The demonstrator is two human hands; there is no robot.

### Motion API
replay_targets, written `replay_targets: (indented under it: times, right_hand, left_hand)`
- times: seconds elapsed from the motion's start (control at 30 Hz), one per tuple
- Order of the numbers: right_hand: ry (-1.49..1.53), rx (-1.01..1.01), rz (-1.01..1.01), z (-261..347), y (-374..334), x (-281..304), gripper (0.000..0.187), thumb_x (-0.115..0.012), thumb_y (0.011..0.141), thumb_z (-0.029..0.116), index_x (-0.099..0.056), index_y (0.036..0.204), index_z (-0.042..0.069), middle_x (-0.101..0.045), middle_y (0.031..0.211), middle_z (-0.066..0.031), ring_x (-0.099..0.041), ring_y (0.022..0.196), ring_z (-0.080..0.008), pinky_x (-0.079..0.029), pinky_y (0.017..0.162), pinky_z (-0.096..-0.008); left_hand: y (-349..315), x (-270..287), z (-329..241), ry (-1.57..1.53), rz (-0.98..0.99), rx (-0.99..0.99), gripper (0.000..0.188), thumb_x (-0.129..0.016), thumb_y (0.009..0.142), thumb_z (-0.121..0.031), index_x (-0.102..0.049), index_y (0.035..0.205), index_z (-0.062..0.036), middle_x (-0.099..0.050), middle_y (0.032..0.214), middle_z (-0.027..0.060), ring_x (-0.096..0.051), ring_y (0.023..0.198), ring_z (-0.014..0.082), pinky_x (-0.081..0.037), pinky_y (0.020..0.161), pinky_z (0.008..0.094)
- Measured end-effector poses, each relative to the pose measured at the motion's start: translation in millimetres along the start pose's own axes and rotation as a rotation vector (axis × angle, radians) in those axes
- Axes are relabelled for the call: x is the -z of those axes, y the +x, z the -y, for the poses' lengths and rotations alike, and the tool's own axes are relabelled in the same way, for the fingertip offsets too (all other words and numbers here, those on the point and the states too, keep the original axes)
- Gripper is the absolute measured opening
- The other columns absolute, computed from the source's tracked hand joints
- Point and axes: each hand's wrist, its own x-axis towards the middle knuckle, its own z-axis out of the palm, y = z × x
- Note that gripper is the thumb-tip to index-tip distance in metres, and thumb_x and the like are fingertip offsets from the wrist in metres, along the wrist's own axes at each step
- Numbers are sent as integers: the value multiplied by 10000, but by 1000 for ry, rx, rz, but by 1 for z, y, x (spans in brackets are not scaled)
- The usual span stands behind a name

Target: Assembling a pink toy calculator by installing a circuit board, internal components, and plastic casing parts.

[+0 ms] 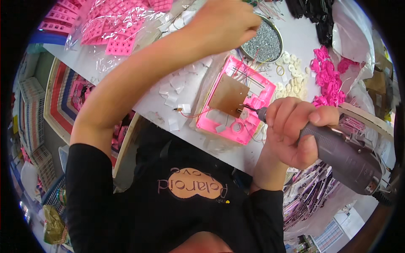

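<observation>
A grey electric screwdriver (344, 154) lies in the grip of my right hand (295, 130). Its dark bit reaches the lower right edge of a brown circuit board (228, 96). That board sits in an open pink plastic housing (211, 122) with thin red wires across it. My left hand (225, 25) is at the far side of the table, its fingers curled closed beside a round metal dish of small screws (265, 40). What those fingers hold, if anything, is hidden. A red wire runs from the board to a small metal-tipped part (179, 109) left of the housing.
Cream-white round parts (295, 80) and pink plastic pieces (327, 80) lie right of the dish. A clear bag of pink panels (114, 25) takes up the far left. White scraps (171, 90) are scattered beside the housing. Patterned baskets (61, 101) stand below the table's left edge.
</observation>
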Motion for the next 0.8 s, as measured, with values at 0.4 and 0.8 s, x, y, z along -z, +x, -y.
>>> replay_targets:
  times: [0.4, 0.8]
  right_hand:
    - [-70, -45, -16, -2, 0, 6, 313, -607, 927, 172, -453, 1180, 72, -491, 637, -14, -463, 556, -148, -402, 524, -324]
    - [-18, -93, -52, -19, 8, -1, 349, -684, 894, 145, -459, 1135, 31, -536, 663, -57, -489, 591, -160, -466, 596, -356]
  left_hand:
    - [54, -69, 23, 214, 251, -81, 218, -580, 853, -214, -726, 735, -103, -729, 847, 128, -689, 870, 295, -414, 858, 483]
    - [-117, 64, -54, -210, 346, -166, 80, -692, 793, -96, -640, 840, -135, -689, 1031, 0, -603, 944, 173, -351, 961, 506]
